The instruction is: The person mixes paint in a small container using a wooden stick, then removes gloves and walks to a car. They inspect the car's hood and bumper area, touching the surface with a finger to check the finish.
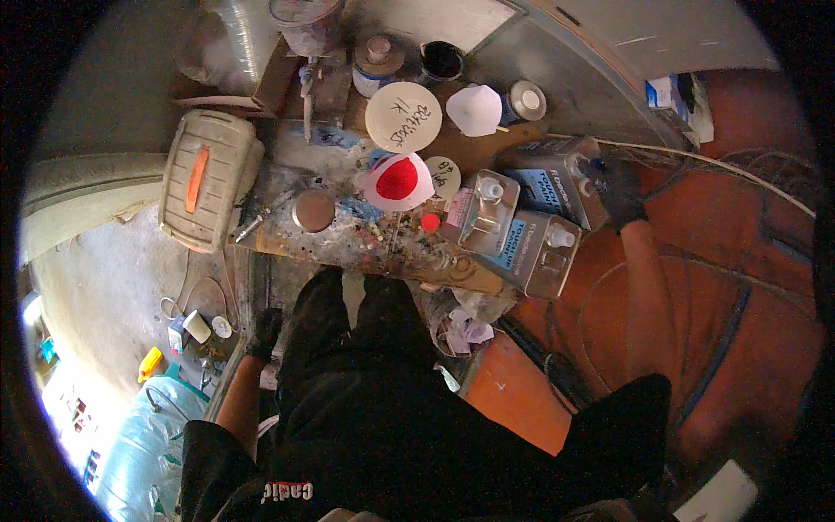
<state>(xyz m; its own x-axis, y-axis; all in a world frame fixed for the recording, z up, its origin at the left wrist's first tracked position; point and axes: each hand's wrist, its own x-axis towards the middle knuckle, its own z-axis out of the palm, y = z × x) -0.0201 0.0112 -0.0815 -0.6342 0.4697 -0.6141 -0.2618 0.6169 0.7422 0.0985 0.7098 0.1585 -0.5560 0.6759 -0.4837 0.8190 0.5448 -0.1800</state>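
Observation:
My right hand (619, 190), in a dark glove, is at the top of the farthest of three rectangular metal paint cans (565, 170). Its fingers close around the cap and handle area of that can; the glove hides the exact grip. Two more such cans, a middle metal can (487, 209) and a near metal can (550, 261), stand beside it at the bench's right end. Low beside my left leg hangs my left hand (265, 332), also gloved, its fingers too dark to make out. A white paper cup with red paint (398, 181) sits mid-bench.
The paint-stained bench (339, 248) bears a round metal lid (313, 210), a red cap (430, 223) and a large lidded tub (404, 117). A grey toolbox (207, 178) with an orange handle stands left. Below hangs a waste bag (465, 326). Hoses (722, 165) cross the right side.

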